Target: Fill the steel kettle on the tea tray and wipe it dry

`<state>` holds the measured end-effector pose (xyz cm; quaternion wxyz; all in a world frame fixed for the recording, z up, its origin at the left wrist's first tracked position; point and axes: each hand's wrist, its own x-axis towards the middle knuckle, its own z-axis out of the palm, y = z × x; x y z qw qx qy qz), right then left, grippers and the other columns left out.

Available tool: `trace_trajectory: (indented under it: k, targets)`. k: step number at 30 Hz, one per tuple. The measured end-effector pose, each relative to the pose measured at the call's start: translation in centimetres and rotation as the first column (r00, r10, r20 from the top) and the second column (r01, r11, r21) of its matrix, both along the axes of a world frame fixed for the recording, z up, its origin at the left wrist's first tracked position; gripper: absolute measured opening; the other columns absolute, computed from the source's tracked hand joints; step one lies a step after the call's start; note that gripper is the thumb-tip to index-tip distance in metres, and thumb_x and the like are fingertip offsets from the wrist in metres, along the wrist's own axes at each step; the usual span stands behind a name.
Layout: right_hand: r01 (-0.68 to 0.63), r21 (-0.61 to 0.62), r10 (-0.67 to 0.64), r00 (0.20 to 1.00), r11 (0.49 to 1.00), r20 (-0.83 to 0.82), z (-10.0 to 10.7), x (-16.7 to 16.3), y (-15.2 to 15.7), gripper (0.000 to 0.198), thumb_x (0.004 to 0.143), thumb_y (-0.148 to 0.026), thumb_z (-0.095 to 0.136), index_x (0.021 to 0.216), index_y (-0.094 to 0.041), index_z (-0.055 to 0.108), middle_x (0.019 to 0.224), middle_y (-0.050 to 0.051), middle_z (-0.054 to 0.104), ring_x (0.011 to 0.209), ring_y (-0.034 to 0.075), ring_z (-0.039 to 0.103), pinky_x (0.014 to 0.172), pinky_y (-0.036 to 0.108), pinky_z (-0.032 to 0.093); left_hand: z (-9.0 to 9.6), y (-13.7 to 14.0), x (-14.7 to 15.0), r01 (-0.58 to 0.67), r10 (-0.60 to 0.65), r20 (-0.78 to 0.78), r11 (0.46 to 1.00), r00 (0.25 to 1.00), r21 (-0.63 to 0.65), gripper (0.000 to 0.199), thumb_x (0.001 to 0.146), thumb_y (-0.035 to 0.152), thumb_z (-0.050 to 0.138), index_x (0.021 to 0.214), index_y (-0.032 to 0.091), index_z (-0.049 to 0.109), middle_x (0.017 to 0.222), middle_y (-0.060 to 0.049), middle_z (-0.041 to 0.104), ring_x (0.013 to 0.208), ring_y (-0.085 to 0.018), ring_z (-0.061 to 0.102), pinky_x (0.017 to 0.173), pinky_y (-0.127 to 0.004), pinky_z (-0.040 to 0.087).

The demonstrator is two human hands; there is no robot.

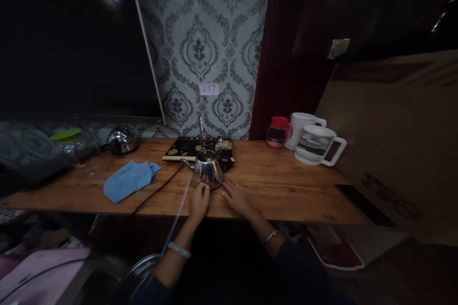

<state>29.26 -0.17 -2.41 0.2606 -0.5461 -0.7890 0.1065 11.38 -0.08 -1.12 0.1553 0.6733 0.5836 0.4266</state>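
Observation:
A shiny steel kettle (208,170) stands upright on the wooden table, its spout to the left and its dark handle to the right. Its lid (219,145) is tipped up, leaving the mouth uncovered. My left hand (199,201) is closed just in front of the kettle's base; whatever its fingers hold, if anything, is hidden. My right hand (235,196) lies by the base's right side, fingers stretched out. Behind the kettle sits a black electric tea stove (189,147) with gold flowers, lit dots and a thin upright spout (201,128).
A blue cloth (128,180) and a steel pot (122,140) are at left. At right stand a red-lidded jug (276,134), a white kettle (297,126), a glass pitcher (312,147) and a phone (365,205). A clear tube (178,214) hangs over the table's front edge.

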Motion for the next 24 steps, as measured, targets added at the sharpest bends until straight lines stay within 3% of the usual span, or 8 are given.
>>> trace_trajectory:
  k: [8, 14, 20, 24]
  targets:
    - [0.001, -0.022, 0.0, 1.0, 1.0, 0.013, 0.39, -0.02, -0.65, 0.057, 0.093, -0.04, 0.041, 0.145, -0.017, 0.036, 0.145, 0.011, 0.047, 0.134, 0.025, 0.039, 0.111, 0.044, 0.026, 0.28, -0.18, -0.07, 0.005, -0.005, -0.01, 0.999, 1.0, 0.045, 0.027, 0.086, 0.034, 0.038, 0.071, 0.02, 0.056, 0.07, -0.004, 0.063, 0.07, -0.017, 0.058, 0.064, -0.026, 0.038]
    - [-0.005, 0.011, 0.005, 1.0, 1.0, -0.019, 0.59, 0.01, -0.79, 0.065, 0.091, -0.038, 0.044, 0.149, -0.018, 0.025, 0.149, 0.011, 0.041, 0.136, 0.024, 0.037, 0.11, 0.042, 0.028, -0.04, 0.34, -0.5, 0.021, -0.031, 0.178, 0.998, 0.984, 0.06, 0.044, 0.088, 0.043, 0.026, 0.063, 0.02, 0.053, 0.067, -0.004, 0.062, 0.068, -0.018, 0.057, 0.067, -0.028, 0.041]
    - [-0.013, -0.001, 0.013, 1.0, 1.0, 0.007, 0.79, -0.16, -1.08, 0.063, 0.092, -0.038, 0.044, 0.15, -0.023, 0.024, 0.149, 0.009, 0.042, 0.136, 0.024, 0.037, 0.111, 0.043, 0.026, -0.38, 0.48, -0.46, 0.024, -0.032, 0.103, 0.997, 0.994, 0.077, 0.034, 0.084, 0.041, 0.035, 0.062, 0.02, 0.051, 0.064, -0.002, 0.058, 0.065, -0.016, 0.054, 0.064, -0.026, 0.038]
    - [-0.015, 0.01, 0.014, 1.0, 1.0, 0.011, 0.58, -0.18, -1.1, 0.062, 0.092, -0.038, 0.044, 0.149, -0.023, 0.025, 0.148, 0.009, 0.042, 0.135, 0.025, 0.039, 0.111, 0.044, 0.026, -0.48, 0.51, -0.52, 0.027, -0.04, 0.139, 0.995, 0.989, 0.096, 0.029, 0.082, 0.039, 0.039, 0.066, 0.019, 0.053, 0.064, 0.0, 0.056, 0.065, -0.015, 0.054, 0.063, -0.025, 0.039]
